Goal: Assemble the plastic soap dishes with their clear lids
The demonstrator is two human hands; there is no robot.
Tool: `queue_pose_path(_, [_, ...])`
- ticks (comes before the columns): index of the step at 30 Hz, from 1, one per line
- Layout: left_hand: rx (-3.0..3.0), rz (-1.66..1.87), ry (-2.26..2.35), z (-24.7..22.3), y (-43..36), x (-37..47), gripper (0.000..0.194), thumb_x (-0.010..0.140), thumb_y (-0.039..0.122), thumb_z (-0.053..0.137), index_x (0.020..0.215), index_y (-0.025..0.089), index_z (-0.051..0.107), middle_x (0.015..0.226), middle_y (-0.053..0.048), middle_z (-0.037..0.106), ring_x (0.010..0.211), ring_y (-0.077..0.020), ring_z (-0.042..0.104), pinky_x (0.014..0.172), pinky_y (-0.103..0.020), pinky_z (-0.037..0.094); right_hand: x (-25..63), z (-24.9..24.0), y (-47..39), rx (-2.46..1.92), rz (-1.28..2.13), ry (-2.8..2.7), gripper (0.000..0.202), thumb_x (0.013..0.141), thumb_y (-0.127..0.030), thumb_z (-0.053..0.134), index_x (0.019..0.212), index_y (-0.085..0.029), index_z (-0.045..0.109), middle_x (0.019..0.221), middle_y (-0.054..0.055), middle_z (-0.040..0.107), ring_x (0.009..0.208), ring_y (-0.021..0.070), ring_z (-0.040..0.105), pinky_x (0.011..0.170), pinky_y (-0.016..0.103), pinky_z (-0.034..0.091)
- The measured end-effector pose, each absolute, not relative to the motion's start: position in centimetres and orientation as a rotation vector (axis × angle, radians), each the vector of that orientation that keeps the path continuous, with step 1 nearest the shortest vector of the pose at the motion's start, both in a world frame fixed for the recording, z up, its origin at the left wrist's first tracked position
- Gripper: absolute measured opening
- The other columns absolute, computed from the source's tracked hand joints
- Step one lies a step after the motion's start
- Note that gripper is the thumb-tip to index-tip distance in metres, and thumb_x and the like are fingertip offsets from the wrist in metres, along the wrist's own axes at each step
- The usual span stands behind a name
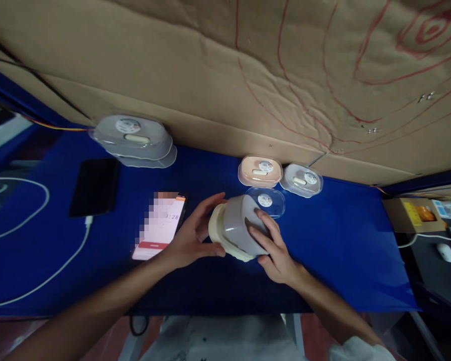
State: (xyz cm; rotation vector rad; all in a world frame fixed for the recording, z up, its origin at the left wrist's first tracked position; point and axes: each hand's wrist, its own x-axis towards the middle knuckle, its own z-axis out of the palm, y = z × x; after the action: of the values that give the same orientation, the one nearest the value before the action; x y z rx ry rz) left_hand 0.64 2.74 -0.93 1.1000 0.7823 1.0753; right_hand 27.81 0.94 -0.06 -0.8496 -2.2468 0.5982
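Above the front of the table, a grey oval plastic container [238,224] is tipped on its side between my hands, with a cream-coloured piece [217,224] against its left end. My left hand [195,233] grips the cream piece at its edge, thumb below and fingers behind. The fingers of my right hand [278,253] spread over the right end of the grey container and hold it. Just behind lies a clear lid [272,203] with a round white label. Farther back are a peach oval box [260,171] and a grey oval box [301,179] with clear lids.
A stack of larger grey lidded boxes [135,140] stands at the back left. A lit phone [160,228], a black device [93,186] and a white cable [83,240] lie on the left. Cardboard [195,75] rises behind the blue table [342,235]. A cardboard carton [413,215] sits at right.
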Motion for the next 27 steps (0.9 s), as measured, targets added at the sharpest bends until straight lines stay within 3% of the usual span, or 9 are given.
queue_pose_path(9, [0.994,1.142,0.809,-0.9,2.8,0.9,0.093,0.067,0.054,0.1,0.15,0.034,0.062,0.148,-0.011,0.068,0.137,-0.0353,0.065,0.112,-0.046,0.055,27.5,-0.1,0.9,-0.866,0.597,-2.223,0.058,0.114,-0.052,0.031,0.171,-0.036,0.029,0.182,0.002,0.014,0.165,0.0335,0.028,0.13,0.059,0.037])
queue_pose_path(15, [1.229,1.062,0.844,-0.7,2.5,0.5,0.108,0.06,0.043,0.105,0.155,0.042,0.055,0.161,-0.01,0.055,0.148,-0.0406,0.055,0.117,-0.054,0.052,27.4,-0.1,0.9,-0.797,0.608,-2.389,0.062,0.113,-0.05,0.038,0.172,-0.033,0.027,0.181,0.008,0.018,0.165,0.036,0.025,0.13,0.063,0.035])
queue_pose_path(20, [1.239,0.954,0.866,0.0,2.3,0.5,0.114,0.067,0.039,0.103,0.164,0.043,0.043,0.172,-0.011,0.045,0.156,-0.0412,0.046,0.123,-0.061,0.045,27.5,0.0,1.2,-0.763,0.607,-2.469,0.064,0.113,-0.042,0.044,0.172,-0.027,0.026,0.177,0.013,0.025,0.166,0.0346,0.023,0.131,0.063,0.033])
queue_pose_path(23, [1.223,0.888,0.861,0.5,2.3,0.6,0.115,0.071,0.036,0.101,0.166,0.043,0.037,0.176,-0.012,0.039,0.157,-0.041,0.045,0.121,-0.062,0.047,27.5,0.0,1.1,-0.812,0.591,-2.5,0.063,0.108,-0.044,0.057,0.166,-0.027,0.037,0.177,0.013,0.023,0.164,0.0357,0.025,0.13,0.061,0.038])
queue_pose_path(25, [1.225,0.86,0.851,0.8,2.2,0.7,0.107,0.073,0.033,0.1,0.163,0.042,0.042,0.174,-0.011,0.043,0.152,-0.0405,0.052,0.116,-0.06,0.053,27.4,0.1,1.1,-0.888,0.556,-2.475,0.061,0.102,-0.049,0.067,0.156,-0.028,0.049,0.178,0.013,0.016,0.164,0.0398,0.025,0.127,0.063,0.04])
queue_pose_path(27, [1.253,0.842,0.853,0.8,2.2,0.8,0.097,0.077,0.031,0.097,0.159,0.041,0.046,0.169,-0.012,0.049,0.144,-0.039,0.061,0.111,-0.057,0.058,27.3,0.4,1.1,-0.946,0.547,-2.444,0.058,0.098,-0.048,0.072,0.149,-0.028,0.054,0.177,0.014,0.019,0.162,0.0418,0.027,0.125,0.065,0.042])
